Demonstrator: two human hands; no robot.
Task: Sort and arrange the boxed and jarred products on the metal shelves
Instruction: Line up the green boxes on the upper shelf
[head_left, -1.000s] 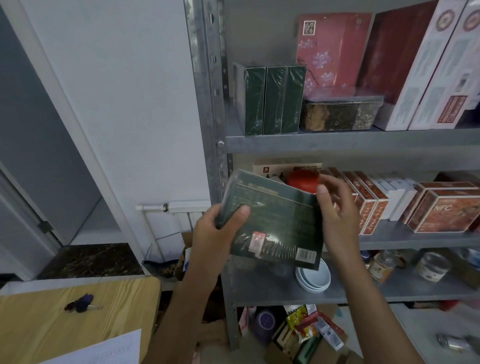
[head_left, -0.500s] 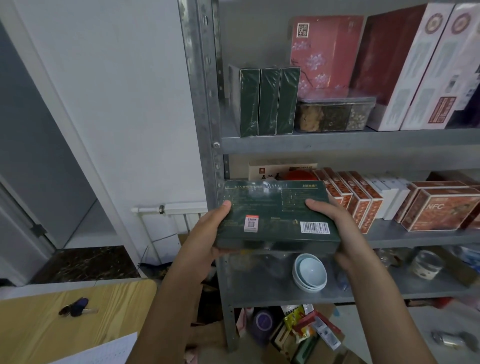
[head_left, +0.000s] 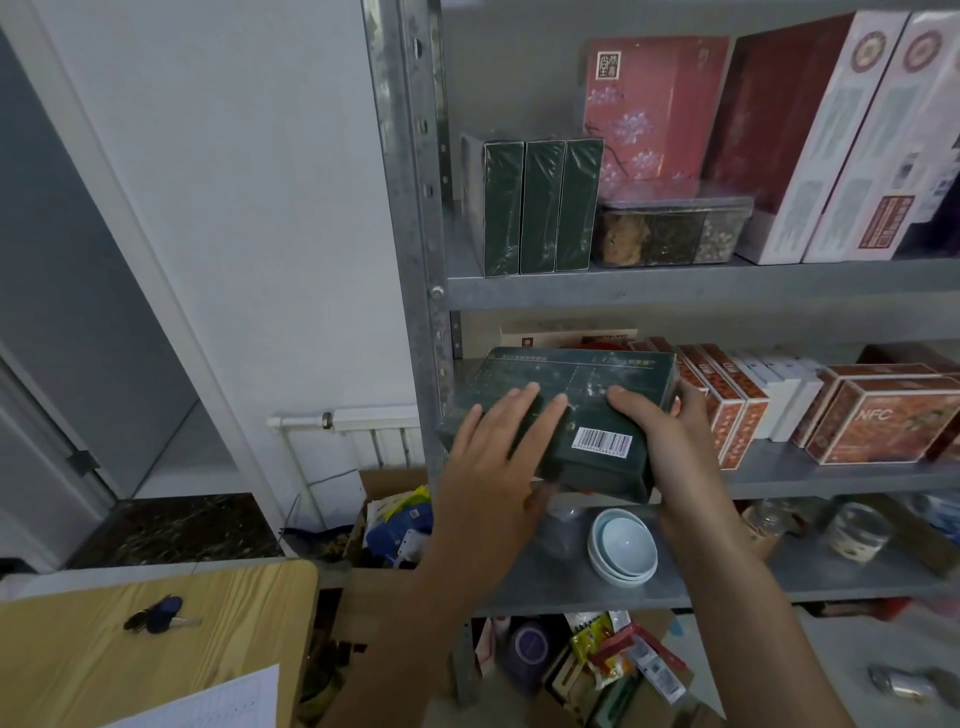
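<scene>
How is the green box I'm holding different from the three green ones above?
The held green box lies flat, barcode up; the three green boxes stand on edge, spines outward. The right hand grips the held green box, the left hand rests on it; the three stand untouched. All are dark green.

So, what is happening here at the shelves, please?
A person is arranging products on metal shelves. Both hands hold one dark green box, lying flat with its barcode up, at the left end of the middle shelf. The left hand lies flat on top of it; the right hand grips its right end. Three similar green boxes stand upright on the shelf above. Whether the held box already rests on the shelf, I cannot tell.
</scene>
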